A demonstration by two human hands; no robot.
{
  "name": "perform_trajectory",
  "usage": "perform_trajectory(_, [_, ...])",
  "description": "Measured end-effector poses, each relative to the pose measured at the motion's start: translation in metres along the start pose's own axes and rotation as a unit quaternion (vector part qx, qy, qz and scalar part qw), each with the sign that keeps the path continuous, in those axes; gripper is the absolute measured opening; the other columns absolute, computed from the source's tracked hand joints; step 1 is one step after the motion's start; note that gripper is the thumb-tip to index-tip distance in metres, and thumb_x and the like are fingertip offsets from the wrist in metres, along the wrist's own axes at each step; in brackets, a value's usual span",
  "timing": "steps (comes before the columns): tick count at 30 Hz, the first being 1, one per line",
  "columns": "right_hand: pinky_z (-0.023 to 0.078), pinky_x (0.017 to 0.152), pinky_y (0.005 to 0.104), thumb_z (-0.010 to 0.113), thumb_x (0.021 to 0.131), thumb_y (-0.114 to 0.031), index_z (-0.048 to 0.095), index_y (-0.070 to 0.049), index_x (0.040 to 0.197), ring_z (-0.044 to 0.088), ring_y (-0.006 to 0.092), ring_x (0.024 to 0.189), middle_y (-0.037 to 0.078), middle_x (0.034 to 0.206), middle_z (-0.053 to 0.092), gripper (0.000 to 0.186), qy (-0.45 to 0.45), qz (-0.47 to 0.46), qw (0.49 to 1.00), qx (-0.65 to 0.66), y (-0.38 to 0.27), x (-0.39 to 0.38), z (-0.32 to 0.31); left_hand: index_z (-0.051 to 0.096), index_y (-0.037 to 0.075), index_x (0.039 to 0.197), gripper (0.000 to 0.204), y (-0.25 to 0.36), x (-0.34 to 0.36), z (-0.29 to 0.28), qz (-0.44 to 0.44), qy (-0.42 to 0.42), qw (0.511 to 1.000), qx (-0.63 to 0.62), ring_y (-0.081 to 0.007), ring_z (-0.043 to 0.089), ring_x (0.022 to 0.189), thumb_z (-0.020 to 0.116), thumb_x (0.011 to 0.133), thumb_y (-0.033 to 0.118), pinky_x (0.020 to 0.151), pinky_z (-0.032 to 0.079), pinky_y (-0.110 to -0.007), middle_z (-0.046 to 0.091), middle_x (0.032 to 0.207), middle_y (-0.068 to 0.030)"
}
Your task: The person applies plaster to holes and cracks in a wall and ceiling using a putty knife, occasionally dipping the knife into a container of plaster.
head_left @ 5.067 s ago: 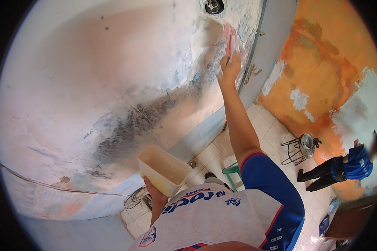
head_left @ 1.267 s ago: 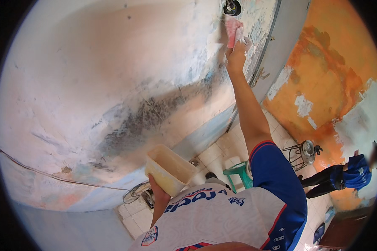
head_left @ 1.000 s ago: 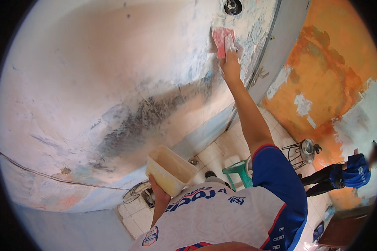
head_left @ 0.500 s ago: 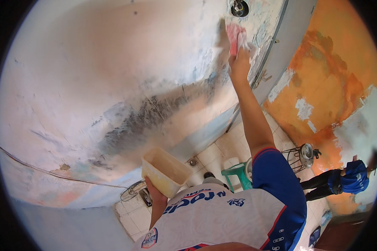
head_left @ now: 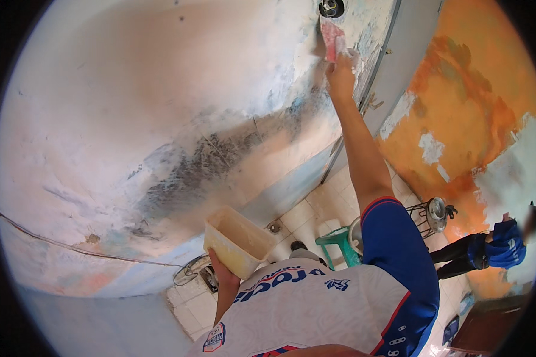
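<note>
High on the patchy white wall (head_left: 131, 89), my right hand (head_left: 341, 72) is closed round a red putty scraper (head_left: 331, 43). The blade end lies at the wall just below a round hole with wires (head_left: 331, 7); whether it touches all along its edge I cannot tell. White smears cover the scraper and part of the hand. Low at my front, my left hand (head_left: 223, 271) grips the side of a cream rectangular plastic tub (head_left: 235, 250). Its opening faces up and a pale residue coats the inside. Fingers beneath the tub are partly hidden.
A dark scraped patch (head_left: 202, 166) marks the wall. A grey door frame (head_left: 378, 77) runs beside my right arm. Below stand a green stool (head_left: 336, 244), a bucket (head_left: 355, 235) and a metal stand (head_left: 426, 217). A person in blue (head_left: 501, 245) stands at the right. A cable (head_left: 71, 243) crosses the wall.
My right hand with the putty scraper has moved slightly up the wall, closer to the round hole. The tub in my left hand has hardly shifted.
</note>
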State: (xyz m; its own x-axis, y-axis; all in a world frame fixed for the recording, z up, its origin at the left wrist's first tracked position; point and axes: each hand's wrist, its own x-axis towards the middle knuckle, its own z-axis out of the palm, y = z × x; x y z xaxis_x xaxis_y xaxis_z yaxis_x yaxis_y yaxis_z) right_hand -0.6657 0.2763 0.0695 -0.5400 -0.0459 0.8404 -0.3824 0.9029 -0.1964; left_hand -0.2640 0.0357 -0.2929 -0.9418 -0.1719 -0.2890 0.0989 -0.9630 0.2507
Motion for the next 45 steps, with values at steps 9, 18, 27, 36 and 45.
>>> perform_trajectory(9, [0.046,0.09,0.0415,0.058,0.071,0.008,0.056,-0.009,0.13,0.051,0.0397,0.113,0.02,0.115,0.061,0.06,0.151,-0.163,0.974,0.032,0.034,0.003,-0.032,0.035,0.014,0.147,0.066,-0.003,-0.006,0.016,-0.007,0.021,1.0,0.004,-0.0312,0.044,0.132,0.036,0.099,0.059,0.11,0.038,-0.047,0.044,0.146,-0.0103])
perform_trajectory(18, [0.04,0.107,0.0413,0.054,0.067,0.012,0.053,-0.017,0.138,0.043,0.0364,0.13,0.009,0.145,0.047,0.076,0.062,-0.27,0.958,0.069,0.045,0.022,-0.024,0.034,0.015,0.147,0.067,-0.012,0.004,0.021,0.002,0.019,1.0,0.015,-0.0319,0.044,0.132,0.036,0.098,0.06,0.11,0.038,-0.049,0.043,0.147,-0.0106])
perform_trajectory(27, [0.038,0.104,0.0462,0.06,0.075,0.002,0.05,-0.01,0.14,0.047,0.0399,0.123,0.016,0.144,0.049,0.067,0.118,-0.251,0.96,0.044,0.031,0.031,-0.013,0.033,0.015,0.148,0.065,-0.041,0.023,0.069,0.02,-0.01,0.999,0.033,-0.0319,0.043,0.133,0.034,0.099,0.058,0.11,0.037,-0.049,0.043,0.147,-0.0104])
perform_trajectory(36, [0.038,0.102,0.0497,0.063,0.081,-0.006,0.058,-0.002,0.128,0.055,0.0371,0.116,0.02,0.135,0.055,0.048,0.119,-0.212,0.959,0.148,0.047,-0.067,0.006,0.033,0.014,0.148,0.065,-0.078,0.04,0.109,0.073,-0.012,0.997,-0.026,-0.0314,0.043,0.133,0.033,0.1,0.057,0.11,0.038,-0.049,0.043,0.147,-0.0103])
perform_trajectory(45, [0.049,0.089,0.04,0.059,0.079,0.0,0.054,-0.001,0.125,0.058,0.0316,0.102,0.014,0.125,0.056,0.047,-0.015,-0.238,0.961,0.138,0.024,-0.082,0.006,0.033,0.013,0.148,0.067,-0.114,0.046,0.124,0.094,0.035,0.995,-0.018,-0.0318,0.045,0.131,0.034,0.099,0.058,0.108,0.039,-0.047,0.045,0.145,-0.0106])
